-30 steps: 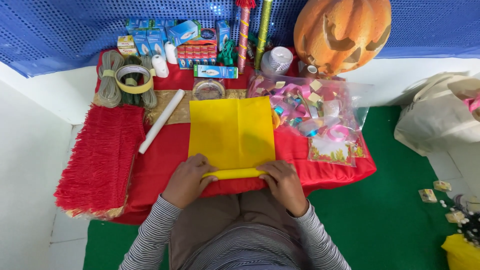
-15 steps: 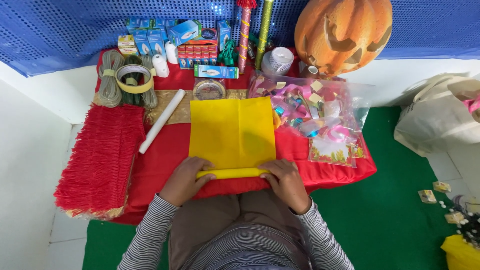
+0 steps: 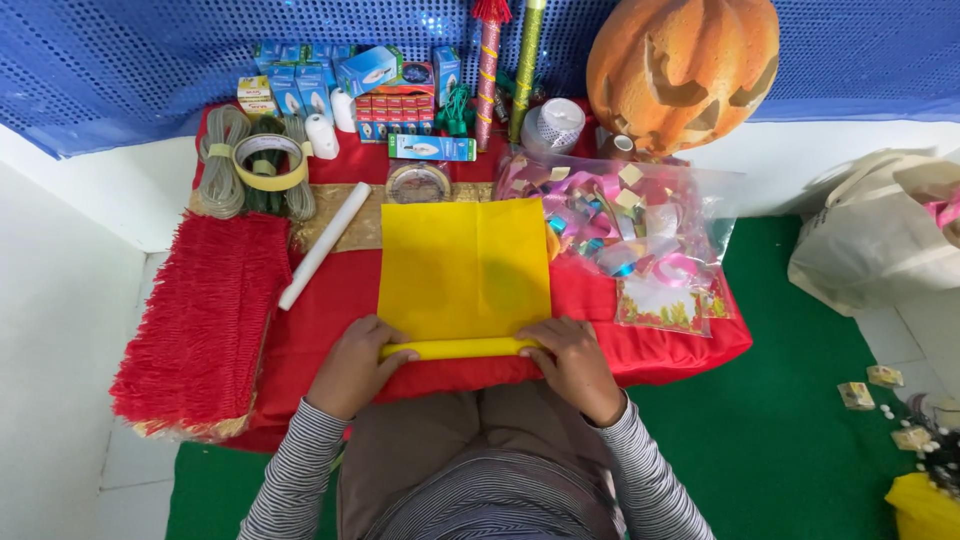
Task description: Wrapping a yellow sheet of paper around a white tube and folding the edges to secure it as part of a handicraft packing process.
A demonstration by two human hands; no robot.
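Both hands sit at the near edge of the yellow sheet (image 3: pixel 465 268), which lies flat on the red cloth (image 3: pixel 330 310). Left hand (image 3: pixel 352 364) curls its fingers over the left end of the roll (image 3: pixel 458 348), the tight yellow tube formed along the sheet's near edge; thumb and fingers pinch that end. Right hand (image 3: pixel 572 364) does the same at the roll's right end, fingers bent over the top and closed on it. Striped sleeves (image 3: pixel 300 480) cover both forearms.

Taking the sheet as landmark: the roll runs straight along its near side, touching both hands. Just left of the sheet lies a white tube (image 3: pixel 323 245), tilted, and farther left a red fringe mat (image 3: pixel 200 315) hangs over the cloth's edge. Beyond the mat, left of the sheet's far corner, are cord coils (image 3: pixel 222 160) with a tape ring (image 3: pixel 268 160) resting on them. Right behind the sheet's far edge is a clear tape reel (image 3: pixel 418 181), and behind that small boxes (image 3: pixel 370 75) stand in a row. Touching the sheet's right side is a clear bag of ribbons (image 3: pixel 625 225). Beyond the bag, an orange carved pumpkin (image 3: pixel 682 65) stands against the blue sequin backdrop (image 3: pixel 120 70). Well right of the sheet, a cream bag (image 3: pixel 880 235) rests on the green floor (image 3: pixel 780 430).
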